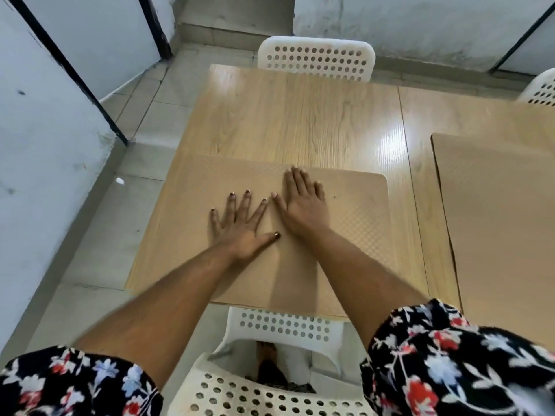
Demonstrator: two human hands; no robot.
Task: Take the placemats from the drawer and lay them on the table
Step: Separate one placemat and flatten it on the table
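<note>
Floral sleeves (456, 358) sit closest to the camera, with a white perforated chair (270, 391) tucked under the near edge of the wooden table (300, 115). Both hands are flat and open, gripping nothing: left hand (240, 226) with fingers spread, right hand (303, 205) just beside it, both pressing on a tan placemat (354, 223). A second placemat (495, 220) lies off to the right.
</note>
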